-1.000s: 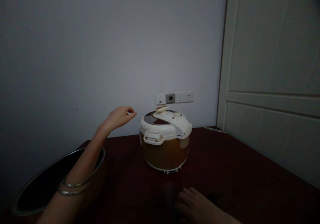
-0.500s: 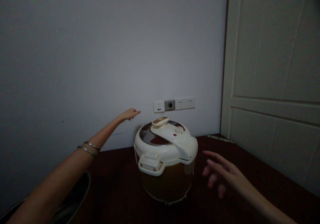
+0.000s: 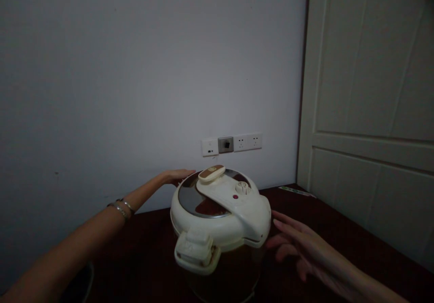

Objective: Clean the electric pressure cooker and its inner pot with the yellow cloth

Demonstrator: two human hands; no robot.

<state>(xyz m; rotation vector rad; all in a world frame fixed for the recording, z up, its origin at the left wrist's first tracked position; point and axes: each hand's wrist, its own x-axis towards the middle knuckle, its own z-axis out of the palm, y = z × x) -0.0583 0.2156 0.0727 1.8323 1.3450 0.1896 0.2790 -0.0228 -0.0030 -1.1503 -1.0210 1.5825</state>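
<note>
A white electric pressure cooker (image 3: 190, 221) with a dark glossy lid top, brown-topped lid handle and brownish body stands in front of me on a dark red surface. Reaching behind it, my left hand (image 3: 179, 174) grips its far left side, most of the fingers hidden by the lid rim. A white side handle (image 3: 197, 251) on the cooker faces me. To the right, my right hand (image 3: 298, 242) is open, fingers apart, with its fingertips at or very near the cooker's side; whether they touch I cannot tell.
Behind the cooker is a pale wall holding a row of sockets (image 3: 247, 142) and a grey switch plate (image 3: 225, 145). A white panelled door (image 3: 369, 140) borders the right side. A thin patterned strip (image 3: 297, 191) lies at the back right. A dark curved rim (image 3: 90, 280) shows at lower left.
The cooker has come nearer to me and looks larger. My left hand has gone down onto its far side. My right hand has moved closer to its right side.
</note>
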